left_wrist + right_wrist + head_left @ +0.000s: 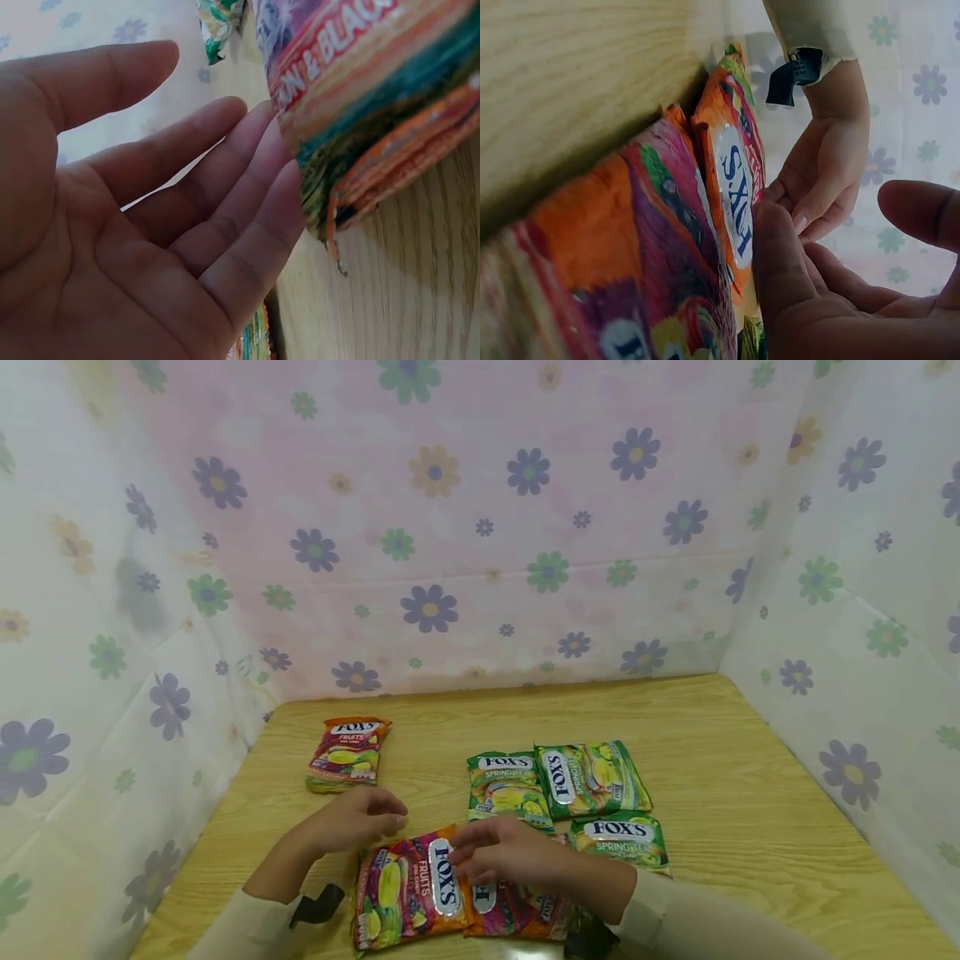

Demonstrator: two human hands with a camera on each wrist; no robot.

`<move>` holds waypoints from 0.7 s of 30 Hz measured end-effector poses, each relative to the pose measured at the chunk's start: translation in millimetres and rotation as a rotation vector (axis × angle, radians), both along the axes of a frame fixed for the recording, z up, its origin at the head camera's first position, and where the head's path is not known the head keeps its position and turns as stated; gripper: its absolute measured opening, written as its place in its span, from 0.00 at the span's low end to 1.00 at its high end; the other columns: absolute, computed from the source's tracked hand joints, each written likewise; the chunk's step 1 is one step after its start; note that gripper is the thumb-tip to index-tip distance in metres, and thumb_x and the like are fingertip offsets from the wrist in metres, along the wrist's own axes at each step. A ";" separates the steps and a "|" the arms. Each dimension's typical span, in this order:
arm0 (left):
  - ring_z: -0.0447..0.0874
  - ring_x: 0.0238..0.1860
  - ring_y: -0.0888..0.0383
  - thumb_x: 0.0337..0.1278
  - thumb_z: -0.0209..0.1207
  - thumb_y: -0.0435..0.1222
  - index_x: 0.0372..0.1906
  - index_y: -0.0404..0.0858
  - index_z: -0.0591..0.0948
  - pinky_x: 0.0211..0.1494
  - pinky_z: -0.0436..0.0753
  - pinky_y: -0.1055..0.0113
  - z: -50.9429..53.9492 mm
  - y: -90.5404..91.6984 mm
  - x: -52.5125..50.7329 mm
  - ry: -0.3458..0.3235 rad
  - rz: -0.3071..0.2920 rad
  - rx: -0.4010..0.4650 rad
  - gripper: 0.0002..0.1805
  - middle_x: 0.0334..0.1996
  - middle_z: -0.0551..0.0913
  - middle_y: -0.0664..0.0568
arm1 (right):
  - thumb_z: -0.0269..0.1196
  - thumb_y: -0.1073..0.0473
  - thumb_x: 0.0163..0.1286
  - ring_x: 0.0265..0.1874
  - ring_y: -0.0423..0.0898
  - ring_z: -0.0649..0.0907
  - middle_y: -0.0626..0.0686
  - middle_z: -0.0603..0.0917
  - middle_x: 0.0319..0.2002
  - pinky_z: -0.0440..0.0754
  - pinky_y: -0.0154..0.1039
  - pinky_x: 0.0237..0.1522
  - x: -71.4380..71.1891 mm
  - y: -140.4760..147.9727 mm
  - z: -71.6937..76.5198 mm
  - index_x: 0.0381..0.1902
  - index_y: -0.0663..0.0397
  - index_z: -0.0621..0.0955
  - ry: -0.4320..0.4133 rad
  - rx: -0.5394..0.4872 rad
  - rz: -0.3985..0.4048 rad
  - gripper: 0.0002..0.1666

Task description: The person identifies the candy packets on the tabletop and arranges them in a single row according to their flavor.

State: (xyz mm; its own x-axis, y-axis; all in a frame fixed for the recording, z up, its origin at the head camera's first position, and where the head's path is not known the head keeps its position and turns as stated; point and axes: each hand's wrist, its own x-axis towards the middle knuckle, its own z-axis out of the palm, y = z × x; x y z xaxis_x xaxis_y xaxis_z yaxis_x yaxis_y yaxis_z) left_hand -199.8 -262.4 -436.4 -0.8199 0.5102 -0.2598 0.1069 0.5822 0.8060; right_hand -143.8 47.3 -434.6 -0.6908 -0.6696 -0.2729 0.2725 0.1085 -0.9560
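Note:
My left hand (348, 827) is beside the upper left corner of a red-orange Fox's Fruits bag (397, 893). In the left wrist view its relaxed fingers (217, 187) reach a bag's edge (360, 97); whether they touch it I cannot tell. Above the seam between that bag and a second red one (517, 914) hovers or rests my right hand (525, 860), fingers loosely bent, gripping nothing. The right wrist view has both red bags (652, 225) lying side by side, with the right hand (855, 307) next to them and the left hand (829, 169) beyond.
Another red Fruits bag (348, 753) lies at the table's far left. Three green Spring Tea bags (510, 787), (592, 777), (621, 839) lie centre-right, close to the second red bag. Flowered cloth (480, 568) surrounds the wooden table (750, 793) at the back and sides.

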 end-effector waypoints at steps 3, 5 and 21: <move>0.85 0.45 0.48 0.76 0.57 0.43 0.59 0.29 0.82 0.44 0.87 0.58 0.2 2.9 1.2 -0.013 -0.029 -0.010 0.21 0.46 0.87 0.43 | 0.59 0.63 0.73 0.53 0.55 0.88 0.61 0.86 0.56 0.88 0.46 0.55 4.8 3.8 -2.4 0.67 0.68 0.76 -0.047 0.002 0.060 0.26; 0.85 0.45 0.48 0.77 0.57 0.42 0.58 0.28 0.82 0.44 0.86 0.58 0.8 4.5 1.4 -0.007 -0.051 -0.014 0.21 0.46 0.88 0.43 | 0.58 0.63 0.73 0.53 0.55 0.88 0.61 0.86 0.56 0.88 0.45 0.54 7.6 5.6 -4.3 0.66 0.67 0.77 -0.063 0.005 0.105 0.25; 0.82 0.38 0.53 0.77 0.56 0.41 0.53 0.33 0.86 0.39 0.83 0.63 3.0 11.0 -1.0 -0.010 -0.118 -0.034 0.16 0.41 0.88 0.47 | 0.57 0.59 0.77 0.56 0.58 0.88 0.63 0.87 0.55 0.87 0.46 0.57 31.4 4.0 -7.9 0.60 0.64 0.81 -0.265 0.050 0.226 0.20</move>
State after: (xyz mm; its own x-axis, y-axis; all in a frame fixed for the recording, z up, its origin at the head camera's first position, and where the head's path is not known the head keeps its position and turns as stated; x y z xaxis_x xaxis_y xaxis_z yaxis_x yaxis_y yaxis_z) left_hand -200.8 -251.4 -433.4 -0.7518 0.5939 -0.2865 0.1685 0.5931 0.7873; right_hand -112.5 51.3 -442.5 -0.4274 -0.7790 -0.4588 0.4741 0.2391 -0.8474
